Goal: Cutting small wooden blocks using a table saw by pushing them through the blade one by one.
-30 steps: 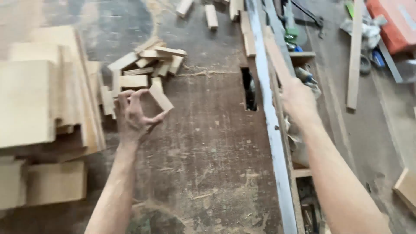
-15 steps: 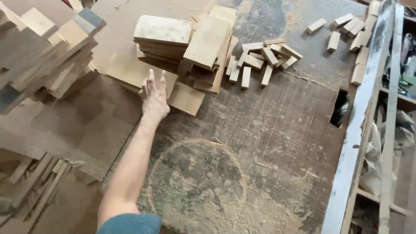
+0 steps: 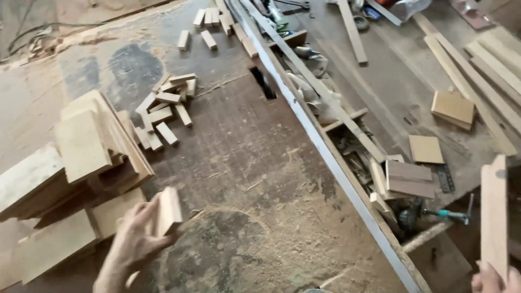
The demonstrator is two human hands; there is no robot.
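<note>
My left hand (image 3: 133, 244) sits at the bottom left of the head view, fingers closed round a small rectangular wooden block (image 3: 169, 210) held just above the dusty table top (image 3: 255, 163). At the bottom right corner my right hand (image 3: 491, 279) grips the lower end of a long flat wooden board (image 3: 494, 214), which stands nearly upright beyond the table's edge. A heap of flat wooden boards (image 3: 81, 146) lies just left of my left hand.
Several small wood offcuts (image 3: 165, 108) lie scattered farther up the table, with more (image 3: 209, 24) at the far end. A saw slot (image 3: 263, 83) opens beside the white metal rail (image 3: 320, 146). Right of the rail are wood scraps, tools and long slats (image 3: 488, 65).
The camera has swung right. My left hand, open and reaching to the board heap before, now holds a small block. My right hand has come into view with a long board.
</note>
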